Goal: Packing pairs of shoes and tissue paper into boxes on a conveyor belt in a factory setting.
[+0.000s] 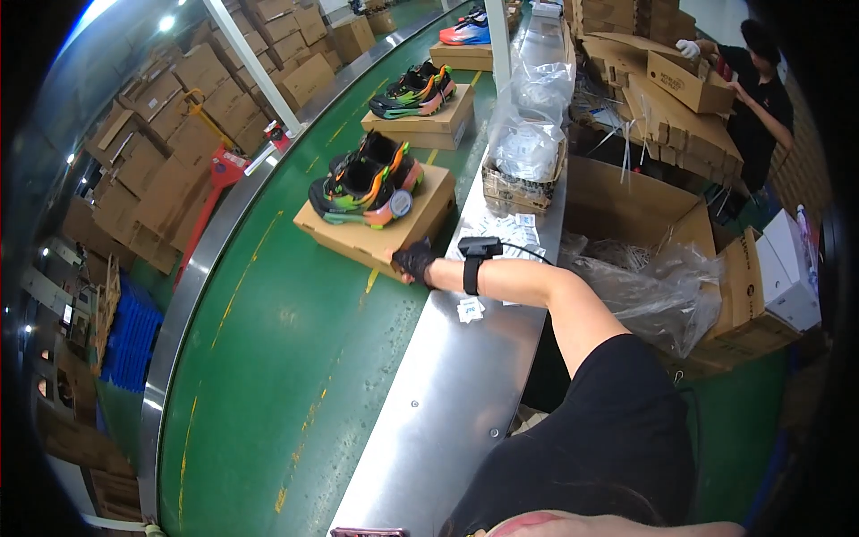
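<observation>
My right hand (415, 261), in a dark glove with a small black camera strapped to the wrist, reaches across from the right. It grips the near corner of a brown shoebox (358, 246) on the green conveyor belt; its fingers are slightly blurred. On the box lid stands a pair of black, orange and green sports shoes (365, 183), with a round tag (400, 204) hanging at the near side. Small white packets (471, 310) lie on the metal ledge by my wrist, and more are spread just beyond it. My left hand is out of view.
Farther along the belt (259, 376), more shoes (416, 94) stand on boxes. A carton of bagged packets (523, 183) sits on the metal ledge (420, 403). Right of it is a large open carton (617, 192) with plastic film; a co-worker (761, 98) handles a box beyond.
</observation>
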{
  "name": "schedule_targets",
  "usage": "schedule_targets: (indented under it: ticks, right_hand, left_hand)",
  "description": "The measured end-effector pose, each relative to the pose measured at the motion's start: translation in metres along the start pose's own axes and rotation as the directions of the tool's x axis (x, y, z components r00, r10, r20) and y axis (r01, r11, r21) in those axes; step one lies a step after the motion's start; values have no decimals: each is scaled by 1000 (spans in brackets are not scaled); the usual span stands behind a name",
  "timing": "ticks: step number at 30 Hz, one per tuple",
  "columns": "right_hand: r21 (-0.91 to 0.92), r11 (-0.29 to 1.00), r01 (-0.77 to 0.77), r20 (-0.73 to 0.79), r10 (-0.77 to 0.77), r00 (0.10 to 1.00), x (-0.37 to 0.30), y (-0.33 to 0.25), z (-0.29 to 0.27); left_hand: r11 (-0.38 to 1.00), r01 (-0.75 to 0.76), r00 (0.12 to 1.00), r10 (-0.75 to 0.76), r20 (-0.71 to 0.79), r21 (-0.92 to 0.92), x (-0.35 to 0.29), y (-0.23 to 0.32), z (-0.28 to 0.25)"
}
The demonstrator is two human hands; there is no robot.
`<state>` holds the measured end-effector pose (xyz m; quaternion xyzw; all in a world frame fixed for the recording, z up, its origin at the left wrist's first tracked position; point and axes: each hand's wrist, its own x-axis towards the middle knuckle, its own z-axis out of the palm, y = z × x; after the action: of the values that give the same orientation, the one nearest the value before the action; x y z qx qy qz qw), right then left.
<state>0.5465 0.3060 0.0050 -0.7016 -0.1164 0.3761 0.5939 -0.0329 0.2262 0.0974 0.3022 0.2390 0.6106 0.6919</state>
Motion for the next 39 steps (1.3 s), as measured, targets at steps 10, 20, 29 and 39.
schedule_targets:
  ticks: [10, 20, 29, 39]
  right_hand:
    - [-178, 972, -153, 609, 231, 759, -185, 48, 54]
    - [-533, -131, 836, 671, -667, 323, -185, -117, 66]
    - [-319, -43, 947, 941, -133, 311, -153, -152, 125]
    - [-429, -231, 873, 749, -632, 201, -172, -83, 89]
  left_hand:
    - [944, -324, 946, 324, 9, 59, -81, 70, -114]
    - [888, -381, 894, 425, -142, 258, -155, 109, -240]
    - [819, -326, 871, 454, -186, 473, -180, 101, -207]
    - [947, -61, 857, 211, -470, 315, -131, 83, -177]
